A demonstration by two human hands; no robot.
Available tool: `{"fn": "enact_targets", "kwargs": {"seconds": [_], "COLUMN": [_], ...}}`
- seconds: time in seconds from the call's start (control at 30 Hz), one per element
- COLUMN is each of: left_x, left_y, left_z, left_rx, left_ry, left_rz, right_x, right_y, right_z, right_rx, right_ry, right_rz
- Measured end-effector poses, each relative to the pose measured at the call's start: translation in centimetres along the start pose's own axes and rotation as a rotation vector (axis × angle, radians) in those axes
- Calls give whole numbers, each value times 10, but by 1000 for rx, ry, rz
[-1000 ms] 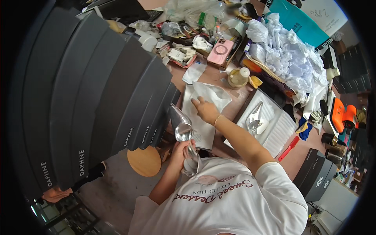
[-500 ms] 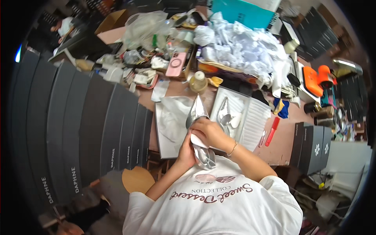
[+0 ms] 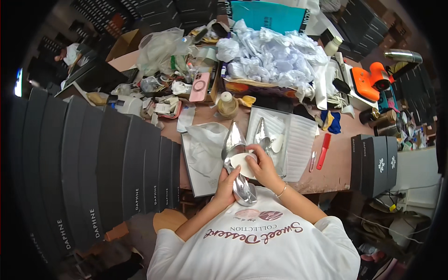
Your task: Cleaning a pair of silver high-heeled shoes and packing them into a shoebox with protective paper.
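Note:
A shiny silver shoe with a pointed toe is in front of my chest, toe pointing away from me. My left hand grips its side near the middle, fingers closed. My right hand pinches a white oval pad between thumb and fingers, over the shoe's opening. The shoe's inside under the pad is hidden. Just beyond, a second silver shoe lies in an open shoebox beside another white piece. White tissue paper lies in the box part at left.
Dark shoeboxes are stacked along the left; more boxes stand at right. A red-handled brush lies right of the tissue. Beyond are a glue bottle, a pink phone, crumpled white paper and an orange device.
My right hand has shifted off the shoe's top toward the right, and more of the white pad shows. My left hand still holds the shoe. The view has tilted slightly.

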State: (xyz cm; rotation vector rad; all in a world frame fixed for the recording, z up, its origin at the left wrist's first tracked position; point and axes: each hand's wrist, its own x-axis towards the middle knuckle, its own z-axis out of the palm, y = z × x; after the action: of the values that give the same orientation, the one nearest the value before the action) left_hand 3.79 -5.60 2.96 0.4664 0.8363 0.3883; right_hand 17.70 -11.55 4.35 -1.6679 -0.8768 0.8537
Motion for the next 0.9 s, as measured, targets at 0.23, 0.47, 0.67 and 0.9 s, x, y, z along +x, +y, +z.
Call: {"fn": "enact_targets", "kwargs": {"seconds": [0.23, 0.47, 0.67, 0.9], "left_x": [-6, 9, 19, 46], "left_y": [6, -8, -11, 10], "left_z": [-14, -13, -24, -91], "left_rx": [-118, -81, -75, -226], "left_ry": [112, -60, -39, -40], "left_rz": [29, 40, -23, -211], "right_x": [-16, -3, 32, 0], "right_y": [-16, 8, 25, 59], "right_z": [-30, 5, 28, -15], "right_rx": [17, -739, -671, -500], "right_ry": [-530, -184, -112, 137], "right_rz": [-23, -473, -416, -238]}}
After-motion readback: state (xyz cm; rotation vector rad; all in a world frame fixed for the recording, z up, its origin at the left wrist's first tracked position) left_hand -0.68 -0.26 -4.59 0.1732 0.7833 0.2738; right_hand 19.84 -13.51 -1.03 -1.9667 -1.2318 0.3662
